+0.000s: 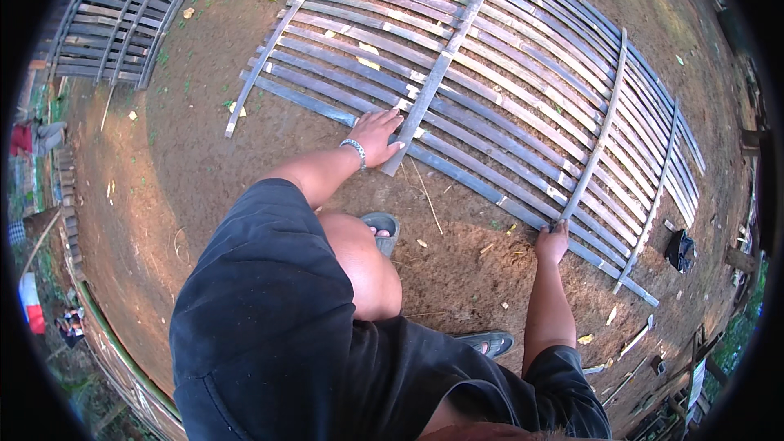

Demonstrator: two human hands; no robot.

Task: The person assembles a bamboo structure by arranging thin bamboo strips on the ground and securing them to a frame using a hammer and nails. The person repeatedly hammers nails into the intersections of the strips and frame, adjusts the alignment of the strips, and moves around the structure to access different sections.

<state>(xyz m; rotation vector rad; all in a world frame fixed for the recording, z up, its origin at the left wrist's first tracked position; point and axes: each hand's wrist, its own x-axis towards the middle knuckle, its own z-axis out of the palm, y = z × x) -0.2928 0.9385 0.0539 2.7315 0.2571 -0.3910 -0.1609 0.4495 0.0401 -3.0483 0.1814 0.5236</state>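
Observation:
A large panel of bamboo slats (506, 98) lies on the dirt in front of me, its long slats joined by several cross poles. My left hand (377, 137), with a bracelet at the wrist, rests fingers spread on the near edge slat. It is beside the lower end of a thick cross pole (445, 57). Farther right along that same edge, my right hand (553, 242) is closed around the panel where another cross pole (603, 135) ends. Its fingertips are partly hidden under the wood.
A second slatted panel (122, 20) stands at the far left. To the right, a black crumpled bag (679, 251) lies on the ground. Dry leaves and sticks (635, 338) are scattered about. My sandalled feet (382, 230) are just short of the panel's near edge.

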